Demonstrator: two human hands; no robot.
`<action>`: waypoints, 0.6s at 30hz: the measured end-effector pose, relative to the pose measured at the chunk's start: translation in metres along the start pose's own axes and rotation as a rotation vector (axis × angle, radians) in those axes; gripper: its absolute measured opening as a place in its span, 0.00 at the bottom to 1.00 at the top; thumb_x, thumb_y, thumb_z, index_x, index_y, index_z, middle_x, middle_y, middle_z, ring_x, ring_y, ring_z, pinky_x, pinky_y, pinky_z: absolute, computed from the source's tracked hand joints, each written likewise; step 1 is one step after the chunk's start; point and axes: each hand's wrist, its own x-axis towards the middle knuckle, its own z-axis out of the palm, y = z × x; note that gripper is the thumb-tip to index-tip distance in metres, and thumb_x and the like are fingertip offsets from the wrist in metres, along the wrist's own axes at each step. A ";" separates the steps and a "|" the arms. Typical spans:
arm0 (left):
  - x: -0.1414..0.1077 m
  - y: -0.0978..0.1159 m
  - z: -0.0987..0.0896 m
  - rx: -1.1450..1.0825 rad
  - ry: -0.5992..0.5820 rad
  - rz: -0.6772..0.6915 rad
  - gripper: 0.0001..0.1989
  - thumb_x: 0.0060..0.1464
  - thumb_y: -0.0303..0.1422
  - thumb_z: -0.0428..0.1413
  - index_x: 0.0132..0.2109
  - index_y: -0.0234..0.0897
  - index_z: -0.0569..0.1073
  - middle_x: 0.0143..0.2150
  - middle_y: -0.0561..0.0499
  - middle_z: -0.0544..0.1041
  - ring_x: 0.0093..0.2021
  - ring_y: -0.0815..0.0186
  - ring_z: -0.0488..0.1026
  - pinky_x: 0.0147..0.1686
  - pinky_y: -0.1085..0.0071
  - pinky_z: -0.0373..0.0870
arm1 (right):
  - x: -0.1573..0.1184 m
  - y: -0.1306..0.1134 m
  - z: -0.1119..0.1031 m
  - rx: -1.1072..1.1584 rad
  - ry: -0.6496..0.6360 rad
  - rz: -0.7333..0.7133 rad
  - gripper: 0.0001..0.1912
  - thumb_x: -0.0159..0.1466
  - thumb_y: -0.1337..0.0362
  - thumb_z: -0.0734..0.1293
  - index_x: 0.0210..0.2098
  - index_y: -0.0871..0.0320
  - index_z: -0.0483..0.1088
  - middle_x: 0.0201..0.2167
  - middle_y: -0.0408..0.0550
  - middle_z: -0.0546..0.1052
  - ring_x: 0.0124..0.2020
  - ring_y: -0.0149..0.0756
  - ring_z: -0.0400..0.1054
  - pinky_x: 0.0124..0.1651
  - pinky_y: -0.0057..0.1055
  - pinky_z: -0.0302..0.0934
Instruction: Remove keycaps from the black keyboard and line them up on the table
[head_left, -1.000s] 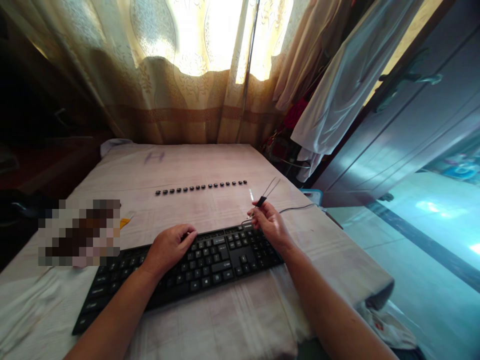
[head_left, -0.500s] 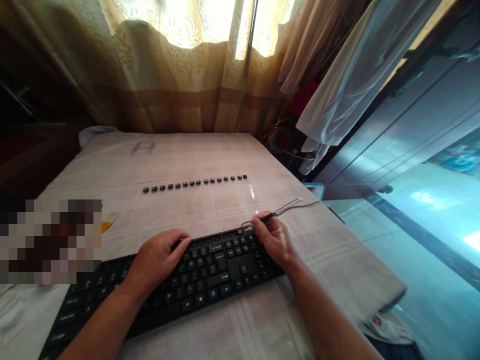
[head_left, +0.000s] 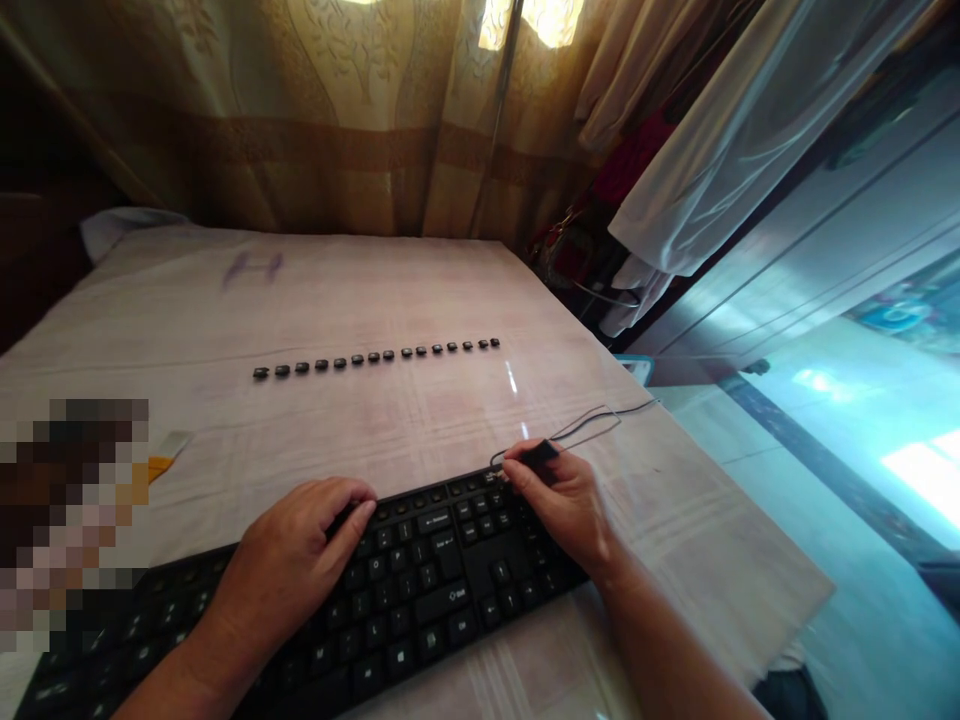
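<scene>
A black keyboard (head_left: 420, 560) lies at a slant across the near part of the table. My left hand (head_left: 311, 530) rests over it, its thumb and fingers closed on the back edge. Over the keyboard's back right corner, my right hand (head_left: 559, 500) pinches a keycap puller (head_left: 540, 455) with a black handle. The puller's thin wire loops stick out to the right, away from the keys. My right fingers hide some of the keys below. Beyond the keyboard, several small black keycaps (head_left: 373, 357) form a long row on the cloth.
A pale checked cloth (head_left: 360, 290) covers the table. The keyboard's cable (head_left: 637, 408) runs off its right edge. At left, an orange-and-pale flat thing (head_left: 161, 466) lies beside a pixelated patch. Curtains (head_left: 360, 140) hang behind, and white garments (head_left: 697, 180) hang at right.
The view has tipped downward. My right hand has turned the puller, so its wire loops look wider and its black handle shows more. My left hand keeps its hold on the keyboard.
</scene>
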 end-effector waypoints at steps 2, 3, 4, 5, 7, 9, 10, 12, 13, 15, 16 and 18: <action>0.000 -0.001 0.001 -0.002 0.007 0.007 0.17 0.59 0.46 0.46 0.36 0.44 0.76 0.35 0.51 0.80 0.36 0.60 0.77 0.38 0.67 0.72 | 0.001 0.000 0.000 -0.036 -0.004 -0.045 0.07 0.60 0.59 0.69 0.32 0.56 0.73 0.27 0.43 0.76 0.29 0.33 0.70 0.34 0.28 0.65; -0.001 -0.002 0.001 -0.003 0.011 0.009 0.17 0.59 0.46 0.46 0.36 0.44 0.76 0.35 0.51 0.80 0.36 0.60 0.77 0.38 0.66 0.72 | 0.001 0.001 0.000 -0.050 -0.013 -0.073 0.06 0.61 0.60 0.69 0.32 0.56 0.73 0.28 0.43 0.76 0.30 0.34 0.70 0.35 0.29 0.65; -0.001 -0.002 0.001 -0.004 0.014 0.010 0.17 0.59 0.46 0.46 0.36 0.45 0.76 0.35 0.52 0.81 0.36 0.60 0.77 0.38 0.66 0.72 | 0.002 0.001 0.000 -0.062 -0.027 -0.103 0.05 0.61 0.60 0.68 0.32 0.55 0.73 0.29 0.44 0.76 0.31 0.34 0.71 0.36 0.29 0.65; -0.002 -0.003 0.001 -0.004 0.015 0.009 0.18 0.59 0.46 0.46 0.36 0.45 0.76 0.35 0.52 0.81 0.35 0.60 0.77 0.37 0.66 0.72 | 0.003 0.001 0.000 -0.072 -0.039 -0.128 0.05 0.61 0.61 0.68 0.33 0.55 0.73 0.29 0.44 0.76 0.32 0.35 0.71 0.37 0.30 0.65; -0.002 -0.004 0.002 -0.007 0.011 0.006 0.18 0.59 0.46 0.46 0.36 0.45 0.77 0.35 0.52 0.81 0.35 0.60 0.77 0.37 0.67 0.72 | 0.003 0.001 0.000 -0.083 -0.048 -0.159 0.04 0.61 0.61 0.68 0.33 0.55 0.74 0.30 0.44 0.76 0.32 0.35 0.71 0.37 0.30 0.65; -0.003 -0.004 0.002 -0.010 0.007 0.003 0.18 0.59 0.46 0.46 0.36 0.45 0.77 0.35 0.51 0.81 0.35 0.60 0.77 0.37 0.67 0.72 | 0.003 0.001 -0.001 -0.086 -0.040 -0.157 0.04 0.61 0.61 0.68 0.33 0.55 0.73 0.29 0.44 0.76 0.32 0.35 0.71 0.36 0.30 0.65; -0.003 -0.004 0.002 -0.011 0.004 0.003 0.17 0.59 0.46 0.46 0.36 0.45 0.76 0.35 0.51 0.81 0.36 0.60 0.77 0.37 0.67 0.72 | 0.002 0.001 -0.001 -0.087 -0.037 -0.150 0.04 0.61 0.61 0.68 0.33 0.55 0.73 0.29 0.44 0.76 0.31 0.35 0.71 0.36 0.30 0.65; -0.002 -0.003 0.002 -0.013 0.003 0.007 0.17 0.59 0.46 0.46 0.36 0.45 0.76 0.35 0.52 0.80 0.36 0.60 0.77 0.38 0.67 0.72 | 0.002 0.001 0.000 -0.091 -0.033 -0.134 0.04 0.62 0.61 0.68 0.32 0.55 0.73 0.29 0.43 0.76 0.31 0.34 0.71 0.36 0.29 0.65; -0.002 -0.003 0.001 -0.013 0.005 0.010 0.17 0.59 0.46 0.46 0.36 0.45 0.76 0.35 0.52 0.80 0.36 0.60 0.77 0.38 0.67 0.72 | 0.002 0.001 0.000 -0.094 -0.025 -0.127 0.04 0.61 0.61 0.68 0.32 0.55 0.73 0.28 0.43 0.76 0.31 0.34 0.71 0.35 0.29 0.65; -0.001 -0.002 0.001 -0.015 0.010 0.015 0.17 0.59 0.46 0.46 0.36 0.45 0.76 0.34 0.52 0.80 0.35 0.60 0.77 0.37 0.67 0.72 | 0.001 0.000 0.002 -0.102 -0.002 -0.120 0.04 0.61 0.61 0.68 0.31 0.55 0.73 0.28 0.43 0.76 0.30 0.34 0.70 0.35 0.29 0.65; 0.000 -0.001 0.000 -0.015 0.012 0.016 0.18 0.59 0.46 0.46 0.36 0.44 0.76 0.34 0.52 0.80 0.35 0.60 0.77 0.37 0.67 0.72 | 0.001 0.000 0.002 -0.106 0.011 -0.117 0.05 0.61 0.61 0.68 0.31 0.55 0.73 0.28 0.43 0.76 0.30 0.34 0.70 0.34 0.29 0.65; 0.000 -0.001 0.001 -0.014 0.012 0.015 0.17 0.59 0.46 0.46 0.36 0.44 0.76 0.34 0.52 0.80 0.35 0.60 0.77 0.37 0.66 0.72 | 0.001 -0.002 0.004 -0.117 0.031 -0.106 0.05 0.61 0.61 0.68 0.31 0.56 0.73 0.27 0.44 0.76 0.30 0.35 0.70 0.34 0.29 0.65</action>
